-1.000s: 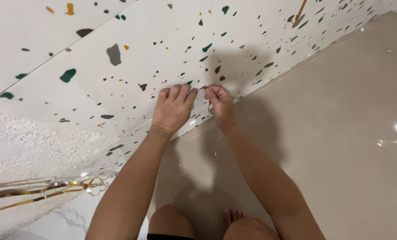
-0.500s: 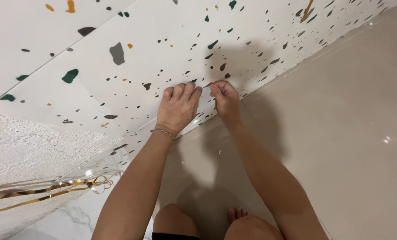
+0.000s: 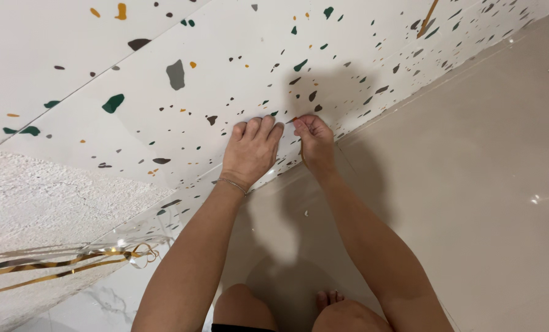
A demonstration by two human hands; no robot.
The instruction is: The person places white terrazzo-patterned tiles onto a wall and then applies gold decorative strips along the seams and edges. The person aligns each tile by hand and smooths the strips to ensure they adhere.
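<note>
Two bare hands work against a white wall panel speckled with green, grey and orange chips, seen from above by the head camera. At the far left, near nine o'clock, a patch of rough white plaster shows where the speckled covering ends. Below it, toward eight o'clock, loose strips of gold and clear ribbon-like trim lie curled on a glossy white marbled floor.

Moving toward the centre, the left hand rests flat on the panel, palm down, its fingers held close together and pointing to twelve o'clock; a thin bracelet circles the wrist. Just beside it, at one o'clock from the left hand, the right hand has its fingers drawn together in a pinch on a small thin edge or sliver at the panel face; what exactly it is cannot be told. The two hands are nearly touching, and their shadows fall on the panel above.

To the right, from three to five o'clock, a smooth beige floor spreads out, glossy with light spots. At six o'clock the person's knees and bare toes show.
</note>
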